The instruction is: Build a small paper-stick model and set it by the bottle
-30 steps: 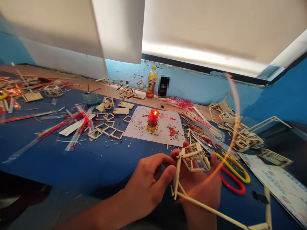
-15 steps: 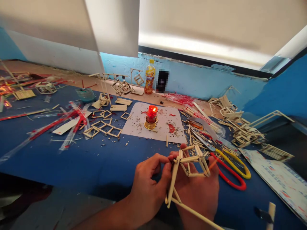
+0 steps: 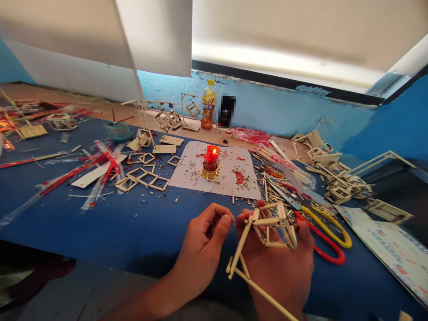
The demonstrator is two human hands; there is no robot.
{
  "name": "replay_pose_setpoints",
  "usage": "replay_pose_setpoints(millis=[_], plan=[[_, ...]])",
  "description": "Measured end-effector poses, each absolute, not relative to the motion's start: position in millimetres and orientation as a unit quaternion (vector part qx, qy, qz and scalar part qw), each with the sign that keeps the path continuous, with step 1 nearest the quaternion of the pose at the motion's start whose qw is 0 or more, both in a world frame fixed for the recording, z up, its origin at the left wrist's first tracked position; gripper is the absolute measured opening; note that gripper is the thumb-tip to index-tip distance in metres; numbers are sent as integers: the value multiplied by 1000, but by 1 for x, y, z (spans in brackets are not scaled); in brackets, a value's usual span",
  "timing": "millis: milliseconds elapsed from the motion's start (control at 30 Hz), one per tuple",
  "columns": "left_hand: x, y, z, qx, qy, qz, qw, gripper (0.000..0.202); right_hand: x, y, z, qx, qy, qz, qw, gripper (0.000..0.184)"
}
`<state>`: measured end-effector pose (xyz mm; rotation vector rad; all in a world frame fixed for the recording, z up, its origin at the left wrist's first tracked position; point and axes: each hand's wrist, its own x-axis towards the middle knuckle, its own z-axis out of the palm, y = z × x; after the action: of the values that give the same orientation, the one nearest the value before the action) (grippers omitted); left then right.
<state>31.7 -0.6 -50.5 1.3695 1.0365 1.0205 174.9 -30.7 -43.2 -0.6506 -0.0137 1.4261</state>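
In my upturned right hand point(image 3: 277, 272) rests a small cage-like frame point(image 3: 272, 221) of thin wooden sticks, its fingers curled around the sides. From the frame's left corner a stick arm point(image 3: 240, 249) slopes down, joining a long stick point(image 3: 267, 296) that runs toward the bottom edge. My left hand point(image 3: 203, 249) is just left of the frame, apart from it, thumb and forefinger drawn together. What its fingers hold, if anything, is hidden. Beyond both hands a lit red candle point(image 3: 211, 158) stands in a gold holder point(image 3: 209, 172).
Scissors point(image 3: 329, 232) with red and yellow handles lie close to my right hand. White paper point(image 3: 187, 174) strewn with bits lies under the candle. Stick squares point(image 3: 143, 176), plastic wrappers point(image 3: 110, 165) and a drink bottle point(image 3: 208, 107) are farther off. A printed sheet point(image 3: 384, 249) is at right.
My left hand has drawn away from the frame's left corner, leaving a small gap. My right hand and the frame have shifted slightly to the right.
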Motion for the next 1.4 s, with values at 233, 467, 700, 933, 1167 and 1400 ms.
replay_pose_setpoints(millis=[233, 467, 700, 933, 1167, 1400], plan=[[21, 7, -21, 710, 402, 277, 507, 25, 174, -28, -26, -308, 61, 622, 718, 53], [27, 11, -21, 719, 411, 332, 452, 24, 178, -21, -21, -314, -46, 593, 740, 44], [25, 14, -21, 717, 447, 359, 397, 27, 184, -24, -18, -344, -117, 550, 752, 43], [21, 22, -26, 700, 439, 360, 434, 24, 194, -28, -15, -442, -380, 471, 662, 58], [25, 29, -31, 654, 405, 373, 519, 28, 192, -17, -2, -479, -424, 507, 578, 57], [25, 29, -32, 651, 384, 357, 549, 18, 187, -10, 6, -447, -447, 535, 561, 52]])
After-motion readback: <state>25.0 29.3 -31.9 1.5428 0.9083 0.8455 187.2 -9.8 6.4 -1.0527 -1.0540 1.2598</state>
